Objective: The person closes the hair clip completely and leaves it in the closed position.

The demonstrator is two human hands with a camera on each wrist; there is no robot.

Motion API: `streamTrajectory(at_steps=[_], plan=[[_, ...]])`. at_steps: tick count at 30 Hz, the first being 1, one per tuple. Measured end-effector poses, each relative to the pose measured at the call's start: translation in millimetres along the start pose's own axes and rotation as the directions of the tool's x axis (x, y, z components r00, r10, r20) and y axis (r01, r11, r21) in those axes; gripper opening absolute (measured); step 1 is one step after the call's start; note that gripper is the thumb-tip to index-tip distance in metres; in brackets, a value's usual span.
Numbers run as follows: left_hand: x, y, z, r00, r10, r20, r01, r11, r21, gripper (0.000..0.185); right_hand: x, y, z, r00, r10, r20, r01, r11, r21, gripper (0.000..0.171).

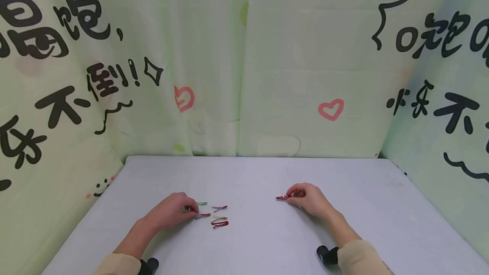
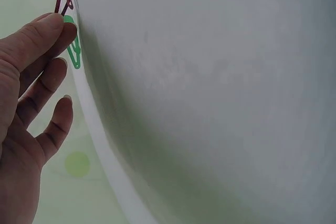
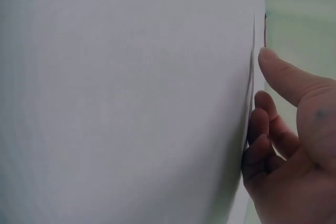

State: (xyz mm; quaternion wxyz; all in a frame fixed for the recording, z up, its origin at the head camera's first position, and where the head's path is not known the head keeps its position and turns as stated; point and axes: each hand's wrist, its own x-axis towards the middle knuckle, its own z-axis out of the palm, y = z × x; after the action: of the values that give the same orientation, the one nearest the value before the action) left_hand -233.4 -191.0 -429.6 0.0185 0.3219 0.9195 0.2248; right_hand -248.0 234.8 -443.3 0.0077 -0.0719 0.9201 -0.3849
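Observation:
At the left of the table, my left hand [image 1: 176,210] has thumb and index finger together at the end of a red snap hair clip [image 1: 204,215], pinching it low over the cloth. A green hair clip [image 2: 77,51] lies just beyond those fingers. To their right are a dark purplish-red clip [image 1: 219,208], a pale yellow clip [image 1: 219,217] and a dark red clip [image 1: 220,224]. Farther right, my right hand [image 1: 310,199] pinches another red hair clip [image 1: 282,198] between thumb and fingers; its near end is hidden by them.
White cloth covers the table [image 1: 252,249]. Pale green curtains [image 1: 267,75] with black writing and hearts hang behind and on both sides. A black wrist strap piece [image 1: 326,256] sits by the right sleeve.

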Motion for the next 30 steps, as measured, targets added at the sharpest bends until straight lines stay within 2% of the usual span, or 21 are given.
streamTrajectory(at_steps=[8, 17, 21, 26, 30], plan=[[0.5, 0.4, -0.3, 1.0, -0.001, -0.012, 0.001, 1.0, -0.006, 0.012, -2.5, 3.0, 0.5, 1.0, 0.007, -0.014, -0.007, 1.0, -0.012, 0.013], [0.0, -2.3, -0.3, 0.999, 0.011, -0.046, -0.012, 1.0, -0.019, 0.013, 1.5, 6.3, 1.8, 0.999, -0.036, -0.01, 0.036, 0.999, -0.025, 0.011], [-1.0, -2.5, -0.7, 0.999, 0.009, -0.051, -0.011, 1.0, -0.029, 0.014, 2.3, 3.9, 1.6, 1.0, -0.017, 0.003, 0.017, 1.0, -0.026, 0.011], [-1.5, -0.6, -1.1, 0.998, -0.024, -0.057, 0.022, 0.999, -0.029, 0.013, 2.2, 1.0, 0.6, 1.0, 0.006, 0.013, -0.006, 1.0, -0.029, 0.011], [-1.6, 0.1, -1.9, 0.996, -0.029, -0.083, 0.025, 0.999, -0.04, 0.013, 2.4, 2.3, -0.1, 1.0, 0.013, 0.017, -0.013, 1.0, -0.023, 0.013]])
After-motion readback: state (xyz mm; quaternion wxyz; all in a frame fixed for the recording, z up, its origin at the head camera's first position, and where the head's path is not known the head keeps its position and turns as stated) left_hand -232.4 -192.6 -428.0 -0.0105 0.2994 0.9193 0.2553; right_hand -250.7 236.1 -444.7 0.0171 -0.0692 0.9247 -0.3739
